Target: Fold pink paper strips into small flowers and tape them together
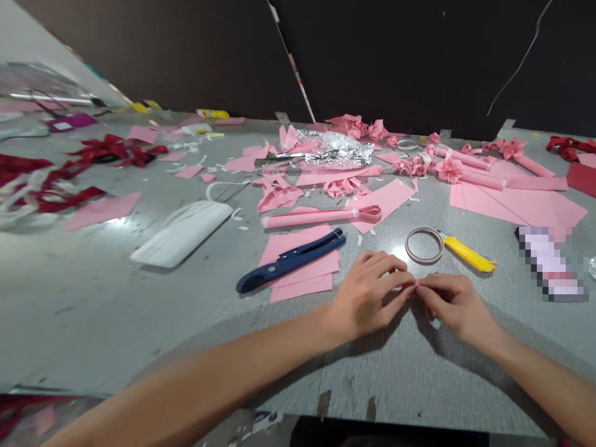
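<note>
My left hand [367, 293] and my right hand [454, 304] meet fingertip to fingertip low on the grey table [116, 323]. Both pinch a tiny pink paper piece [416, 282] between them; most of it is hidden by the fingers. A ring of tape [424, 244] lies just beyond the fingertips, with a yellow utility knife [468, 254] beside it on the right. Blue-handled scissors [291, 261] rest on pink paper sheets [302, 273] to the left of my left hand.
A rolled pink paper tube [321, 216], crumpled foil [335, 150], folded pink paper flowers [447, 167] and large pink sheets [516, 205] fill the middle and right. Red ribbon scraps [116, 150] lie at the left, a white face mask [184, 233] nearer. A dark wall stands behind.
</note>
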### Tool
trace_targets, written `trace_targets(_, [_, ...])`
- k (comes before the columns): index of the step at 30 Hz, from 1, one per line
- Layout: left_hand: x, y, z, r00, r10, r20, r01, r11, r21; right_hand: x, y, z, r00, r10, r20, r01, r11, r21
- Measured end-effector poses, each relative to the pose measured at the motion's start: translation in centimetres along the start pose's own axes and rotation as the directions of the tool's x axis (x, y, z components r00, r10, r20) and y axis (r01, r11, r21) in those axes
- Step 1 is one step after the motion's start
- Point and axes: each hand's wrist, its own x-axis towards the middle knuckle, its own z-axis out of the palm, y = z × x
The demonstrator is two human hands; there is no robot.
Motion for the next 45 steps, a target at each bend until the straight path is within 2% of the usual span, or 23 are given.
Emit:
trace_targets(3, [0.0,-0.1,0.1,0.998,-0.052,0.036,0.053,0.998,-0.041,-0.1,-0.3,-0.2,0.999,-0.038,-0.003,0.038,0.999,-0.036])
trace_targets(7, [-0.1,-0.6,0.5,0.983,-0.123,0.134,0.132,0.989,-0.063,-0.2,-0.2,-0.3,1.0,-0.002,-0.005,0.002,0.999,-0.038])
trace_targets(11, [-0.3,-1.0,0.8,0.976,-0.13,0.174,0.147,0.985,-0.086,-0.3,-0.1,-0.3,0.998,0.06,-0.013,-0.06,0.998,0.006])
trace_targets(14, [-0.2,-1.0,0.7,0.967,-0.144,0.209,0.177,0.973,-0.149,-0.2,-0.2,-0.4,0.999,0.038,0.003,-0.039,0.999,0.026])
trace_targets(20, [0.5,-0.5,0.1,0.918,-0.245,0.312,0.345,0.88,-0.325,-0.1,-0.3,-0.8,1.0,-0.017,0.008,0.017,1.0,0.013])
trace_targets(29, [0.9,-0.5,0.0,0.902,-0.266,0.339,0.408,0.783,-0.469,-0.1,-0.3,-0.9,0.999,-0.05,0.01,0.05,0.998,-0.031])
trace_targets(32, [1.0,-0.3,0.0,0.857,-0.313,0.409,0.494,0.721,-0.485,-0.1,-0.4,-0.9,0.999,-0.046,0.011,0.046,0.999,-0.009])
trace_targets(35, [1.0,0.1,-0.1,0.768,-0.39,0.507,0.633,0.58,-0.513,-0.2,-0.3,-0.9,1.0,-0.001,0.018,0.0,0.999,0.049])
trace_targets(37, [1.0,0.4,0.0,0.734,-0.406,0.545,0.678,0.5,-0.539,-0.2,-0.1,-0.8,1.0,0.019,0.013,-0.02,0.995,0.096])
trace_targets(39, [1.0,0.5,0.1,0.741,-0.403,0.537,0.671,0.481,-0.564,-0.2,0.1,-0.8,1.0,0.024,0.0,-0.024,0.99,0.138])
trace_targets(43, [0.9,0.5,0.2,0.793,-0.428,0.433,0.609,0.536,-0.585,0.0,0.2,-0.8,0.999,0.037,-0.019,-0.033,0.984,0.175])
trace_targets(45, [0.8,0.4,0.2,0.792,-0.449,0.414,0.609,0.522,-0.598,0.0,0.1,-0.7,0.999,0.054,0.0,-0.053,0.985,0.167])
